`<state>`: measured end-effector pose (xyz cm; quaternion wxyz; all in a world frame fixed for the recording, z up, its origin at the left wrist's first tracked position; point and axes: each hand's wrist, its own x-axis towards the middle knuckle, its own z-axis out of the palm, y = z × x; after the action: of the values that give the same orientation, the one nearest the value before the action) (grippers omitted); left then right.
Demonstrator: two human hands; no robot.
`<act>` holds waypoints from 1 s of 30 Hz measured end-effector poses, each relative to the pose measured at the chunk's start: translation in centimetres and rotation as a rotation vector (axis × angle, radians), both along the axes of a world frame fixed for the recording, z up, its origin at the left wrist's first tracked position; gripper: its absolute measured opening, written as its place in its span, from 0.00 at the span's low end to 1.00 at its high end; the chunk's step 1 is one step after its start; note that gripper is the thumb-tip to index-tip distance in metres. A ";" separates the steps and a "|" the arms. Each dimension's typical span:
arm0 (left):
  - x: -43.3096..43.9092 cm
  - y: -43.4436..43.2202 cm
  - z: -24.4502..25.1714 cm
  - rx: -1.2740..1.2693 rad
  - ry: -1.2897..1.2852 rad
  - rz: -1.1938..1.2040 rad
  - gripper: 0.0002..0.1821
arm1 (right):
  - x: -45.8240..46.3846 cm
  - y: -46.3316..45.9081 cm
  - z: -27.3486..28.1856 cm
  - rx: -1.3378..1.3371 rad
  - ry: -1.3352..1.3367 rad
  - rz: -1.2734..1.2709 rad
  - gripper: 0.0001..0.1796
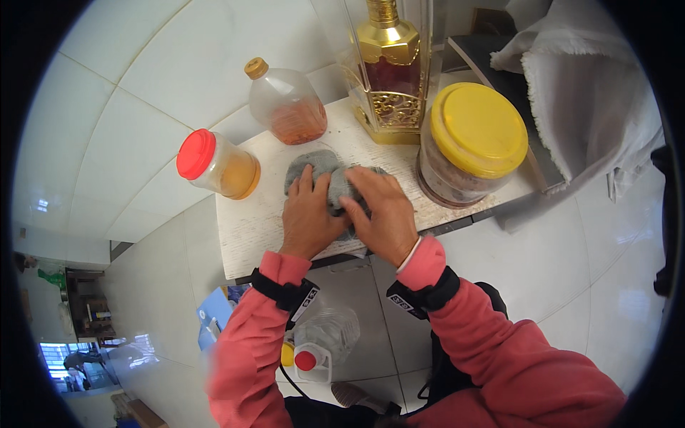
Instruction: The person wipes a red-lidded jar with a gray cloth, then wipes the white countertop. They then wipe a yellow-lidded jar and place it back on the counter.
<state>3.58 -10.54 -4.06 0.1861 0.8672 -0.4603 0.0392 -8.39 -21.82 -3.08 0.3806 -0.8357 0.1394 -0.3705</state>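
A grey cloth [313,160] lies bunched on the worn white tabletop [249,230]. My left hand [309,216] presses down on its left part, fingers spread over the fabric. On the right, my right hand [382,214] has a raised fold of the cloth between thumb and fingers. The two hands meet at the cloth's near side, and the left thumb is partly hidden there. Close to the right hand stands a clear jar with a yellow lid [479,128]. A smaller red-lidded jar [225,168] with yellowish contents is left of the cloth.
Behind the cloth stand a plastic jug of reddish liquid [297,115] and a boxed gold bottle [389,69]. White woven fabric [588,96] drapes over a dark board [540,155] at right. Below are a red-capped clear jug [326,342] and a blue box [215,310].
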 end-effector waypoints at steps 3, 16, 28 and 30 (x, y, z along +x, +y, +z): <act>1.6 2.0 0.3 0.018 0.028 0.149 0.37 | 0.3 0.7 -0.4 -0.050 0.040 0.123 0.23; 0.0 1.8 3.1 -0.340 0.726 0.132 0.42 | 1.0 -0.8 -0.5 -0.084 0.094 0.148 0.30; 8.5 -9.0 6.1 -0.514 0.201 0.548 0.70 | 1.0 -1.1 -1.8 -0.038 0.243 0.198 0.37; 8.3 -9.9 6.0 -0.501 0.142 0.614 0.69 | 0.9 -1.1 -2.0 -0.021 0.216 0.209 0.35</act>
<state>11.84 -20.49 1.95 0.4026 0.8928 -0.1418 0.1438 -7.50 -22.93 -5.09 0.3911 -0.8846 0.0880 -0.2382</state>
